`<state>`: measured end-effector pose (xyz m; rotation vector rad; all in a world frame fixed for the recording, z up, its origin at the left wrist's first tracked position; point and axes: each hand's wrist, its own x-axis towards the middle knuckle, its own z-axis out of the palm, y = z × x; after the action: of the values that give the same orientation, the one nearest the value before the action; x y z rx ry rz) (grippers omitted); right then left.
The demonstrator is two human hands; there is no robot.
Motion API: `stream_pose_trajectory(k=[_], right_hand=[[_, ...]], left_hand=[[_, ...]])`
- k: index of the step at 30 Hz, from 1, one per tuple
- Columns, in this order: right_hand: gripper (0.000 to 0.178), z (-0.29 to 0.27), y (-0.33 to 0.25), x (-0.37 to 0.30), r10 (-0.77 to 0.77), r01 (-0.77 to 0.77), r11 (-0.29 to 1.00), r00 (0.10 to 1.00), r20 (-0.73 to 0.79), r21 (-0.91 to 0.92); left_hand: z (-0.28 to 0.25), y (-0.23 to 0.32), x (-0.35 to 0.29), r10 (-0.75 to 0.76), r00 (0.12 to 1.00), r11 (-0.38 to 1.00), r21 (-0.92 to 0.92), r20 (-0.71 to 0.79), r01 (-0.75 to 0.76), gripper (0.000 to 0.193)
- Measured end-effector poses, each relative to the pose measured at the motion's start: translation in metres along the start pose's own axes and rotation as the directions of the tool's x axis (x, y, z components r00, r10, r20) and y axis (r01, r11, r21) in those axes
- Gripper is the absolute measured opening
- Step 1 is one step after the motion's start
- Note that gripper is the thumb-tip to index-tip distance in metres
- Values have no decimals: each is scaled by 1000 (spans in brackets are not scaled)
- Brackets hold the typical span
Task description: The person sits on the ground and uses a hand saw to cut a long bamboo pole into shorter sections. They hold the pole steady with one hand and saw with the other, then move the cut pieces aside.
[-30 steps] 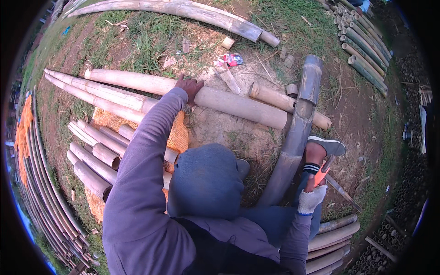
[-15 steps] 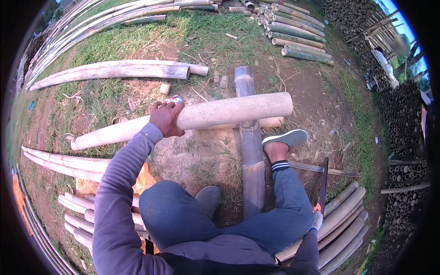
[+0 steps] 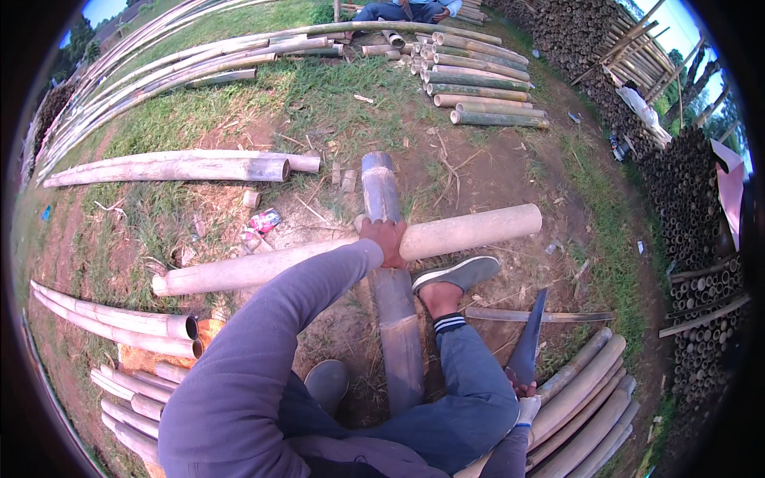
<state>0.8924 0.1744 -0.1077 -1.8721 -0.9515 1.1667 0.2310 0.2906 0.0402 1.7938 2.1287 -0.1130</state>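
My left hand (image 3: 385, 239) grips a long pale peeled bamboo pole (image 3: 470, 229) near its middle. The pole lies crosswise on a thick grey bamboo log (image 3: 381, 187) that runs away from me between my legs. My right foot, in a grey shoe (image 3: 458, 273), rests beside the log just under the pole. Down by my right knee, my gloved right hand (image 3: 523, 392) holds a big knife with a dark blade (image 3: 530, 338) pointing up and away.
Cut bamboo pieces are stacked at lower left (image 3: 135, 334) and lower right (image 3: 590, 390). Long poles (image 3: 183, 167) lie on the grass ahead. A wall of stacked bamboo (image 3: 685, 191) lines the right side. Another person (image 3: 402, 9) sits at the far top. A thin strip (image 3: 550, 316) lies by my foot.
The view has lifted from my lap to the ground ahead. My left hand stays on the pale pole, which has turned to lie across the grey log. The knife hand stays low at my right.
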Motion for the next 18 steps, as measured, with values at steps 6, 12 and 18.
stream_pose_trajectory(k=[6, 12, 18], right_hand=[[28, 31, -96, -44, -208, 239, 915, 970, 125, -327], [24, 82, -157, -87, -370, 556, 481, 830, 417, -678], [23, 125, -183, -93, -235, 592, 447, 801, 550, -671]], left_hand=[[0, -45, -36, 76, 996, 994, -71, -36, -79, 114], [33, -87, -127, 402, 915, 916, 3, 29, -402, 91], [107, -139, -203, -61, 930, 544, -769, 363, 336, 96]])
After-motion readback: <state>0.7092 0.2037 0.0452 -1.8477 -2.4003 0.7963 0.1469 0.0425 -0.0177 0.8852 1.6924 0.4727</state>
